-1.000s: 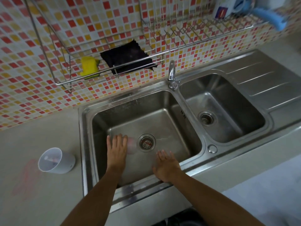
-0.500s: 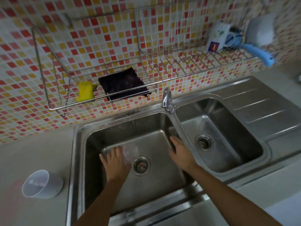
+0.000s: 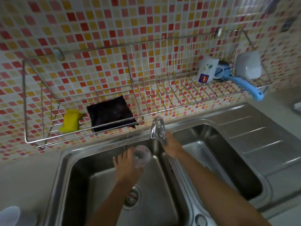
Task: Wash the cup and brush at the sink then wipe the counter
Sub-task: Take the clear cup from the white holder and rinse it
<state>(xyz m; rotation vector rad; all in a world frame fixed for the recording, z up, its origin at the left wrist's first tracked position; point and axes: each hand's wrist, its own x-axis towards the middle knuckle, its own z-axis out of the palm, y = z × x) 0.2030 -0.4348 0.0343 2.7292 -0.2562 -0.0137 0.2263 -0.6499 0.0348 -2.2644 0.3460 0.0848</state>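
Note:
My left hand (image 3: 126, 165) holds a small clear plastic cup (image 3: 141, 155) over the left basin (image 3: 104, 185), just below the spout of the chrome tap (image 3: 155, 126). My right hand (image 3: 171, 145) reaches the tap's handle at its base, fingers on it. No water is seen running. A blue-handled brush (image 3: 244, 85) lies in the wire wall rack (image 3: 162, 101) at the right. A dark cloth (image 3: 111, 112) and a yellow sponge (image 3: 70, 121) rest in the rack's left part.
A white cup (image 3: 9, 215) lies on the grey counter at the bottom left edge. A printed mug (image 3: 206, 70) and a white container (image 3: 249, 66) stand in the rack by the brush. The right basin (image 3: 219, 160) and ribbed drainboard (image 3: 260, 141) lie to the right.
My left hand lifted the clear cup from near the drain up under the tap spout. My right hand moved up from the basin divider to the tap handle. The view tilted upward.

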